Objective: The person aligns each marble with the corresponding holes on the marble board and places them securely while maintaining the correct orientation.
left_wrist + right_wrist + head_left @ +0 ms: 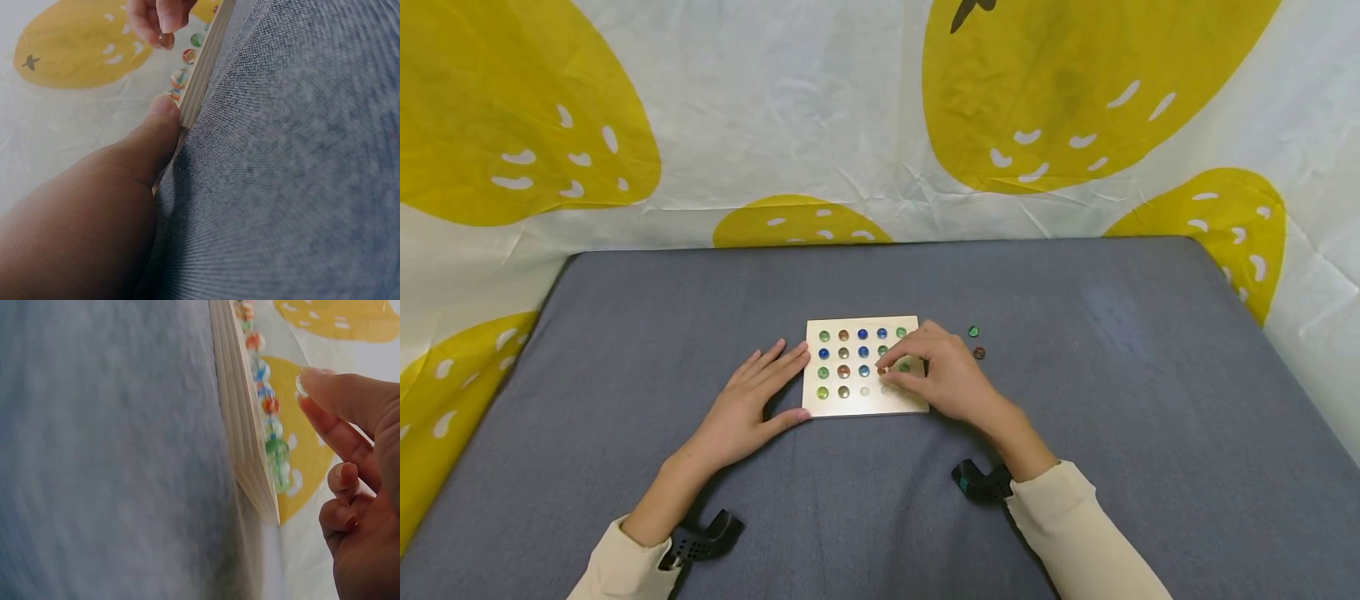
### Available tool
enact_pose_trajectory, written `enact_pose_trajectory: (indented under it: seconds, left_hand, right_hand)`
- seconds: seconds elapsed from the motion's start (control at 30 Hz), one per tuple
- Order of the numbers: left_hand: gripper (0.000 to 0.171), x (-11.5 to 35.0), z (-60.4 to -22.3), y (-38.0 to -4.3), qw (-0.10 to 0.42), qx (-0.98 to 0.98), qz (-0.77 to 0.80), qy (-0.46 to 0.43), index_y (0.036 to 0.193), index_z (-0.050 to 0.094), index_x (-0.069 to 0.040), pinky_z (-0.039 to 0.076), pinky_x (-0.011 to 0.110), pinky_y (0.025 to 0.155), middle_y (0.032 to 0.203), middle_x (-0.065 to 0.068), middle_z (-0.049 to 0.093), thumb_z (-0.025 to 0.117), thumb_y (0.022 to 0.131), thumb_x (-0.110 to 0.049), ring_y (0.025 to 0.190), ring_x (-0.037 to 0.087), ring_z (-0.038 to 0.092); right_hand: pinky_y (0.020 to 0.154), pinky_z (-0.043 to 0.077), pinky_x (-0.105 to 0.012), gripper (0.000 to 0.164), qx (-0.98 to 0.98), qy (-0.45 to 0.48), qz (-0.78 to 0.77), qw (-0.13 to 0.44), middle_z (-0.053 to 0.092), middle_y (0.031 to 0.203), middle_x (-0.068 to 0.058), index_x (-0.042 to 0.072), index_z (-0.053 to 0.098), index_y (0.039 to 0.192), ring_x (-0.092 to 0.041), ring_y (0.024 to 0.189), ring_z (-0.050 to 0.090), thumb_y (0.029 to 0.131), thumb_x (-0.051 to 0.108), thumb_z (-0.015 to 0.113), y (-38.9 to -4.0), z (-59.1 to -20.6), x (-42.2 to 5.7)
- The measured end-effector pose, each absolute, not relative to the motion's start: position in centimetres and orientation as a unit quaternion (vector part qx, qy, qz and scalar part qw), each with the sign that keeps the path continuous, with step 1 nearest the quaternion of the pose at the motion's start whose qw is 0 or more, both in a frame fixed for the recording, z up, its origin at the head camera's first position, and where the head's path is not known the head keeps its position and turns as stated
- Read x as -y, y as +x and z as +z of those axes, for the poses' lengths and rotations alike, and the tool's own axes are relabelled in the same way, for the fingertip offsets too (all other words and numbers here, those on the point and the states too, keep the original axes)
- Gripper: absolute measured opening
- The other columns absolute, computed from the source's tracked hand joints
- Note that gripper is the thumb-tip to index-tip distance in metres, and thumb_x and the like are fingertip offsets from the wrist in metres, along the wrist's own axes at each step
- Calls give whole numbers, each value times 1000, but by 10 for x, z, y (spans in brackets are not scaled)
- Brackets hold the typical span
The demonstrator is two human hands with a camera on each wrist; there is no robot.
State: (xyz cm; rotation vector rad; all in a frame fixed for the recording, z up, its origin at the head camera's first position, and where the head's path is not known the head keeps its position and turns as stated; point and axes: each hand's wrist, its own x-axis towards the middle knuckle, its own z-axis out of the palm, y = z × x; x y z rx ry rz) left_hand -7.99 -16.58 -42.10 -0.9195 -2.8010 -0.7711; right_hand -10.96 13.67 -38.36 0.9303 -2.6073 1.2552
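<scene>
A pale wooden board point(870, 406) with rows of round holes lies on the grey cloth, most holes filled with coloured glass marbles. Two holes in its nearest row show no marble. My right hand point(946, 377) is over the board's right half, pinching a marble point(300, 384) between thumb and index finger, raised off the board in the right wrist view. The hand covers part of the right columns. My left hand point(747, 410) lies with fingers spread and straight, fingertips and thumb against the board's left edge. In the left wrist view the left thumb point(164, 111) rests at the board's corner.
Beyond the board's right edge, a green marble point(973, 331) and a reddish-brown marble point(979, 353) lie loose on the grey tablecloth point(700, 308). A white curtain point(790, 100) with large yellow fruit prints hangs behind the table. Each wrist wears a black camera mount point(706, 537).
</scene>
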Motion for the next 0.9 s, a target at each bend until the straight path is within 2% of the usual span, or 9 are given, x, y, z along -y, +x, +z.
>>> enact_pose_trajectory:
  seconds: [0.3,0.53,0.9]
  left_hand:
    - [75,166,-421,-80,48,918,-253,-301,150,36,-14,13,50,115,153,1,32,69,87,-40,143,28,21]
    - [75,166,-421,-80,49,918,-252,-301,150,36,-15,12,49,115,153,1,32,69,87,-41,142,28,21]
    - [74,166,-422,-81,52,916,-253,-307,149,36,-14,13,49,115,153,2,33,67,88,-42,142,29,21]
  right_hand:
    - [63,40,-27,12,858,302,414,44,63,78,13,20,77,88,-17,74,47,78,15,81,-104,-388,-123]
    - [65,40,-27,12,851,329,407,51,69,88,12,18,77,90,-14,74,49,79,14,80,-102,-392,-117]
    - [66,40,-26,10,857,348,374,63,70,88,11,17,76,89,-13,75,48,80,14,79,-101,-395,-115]
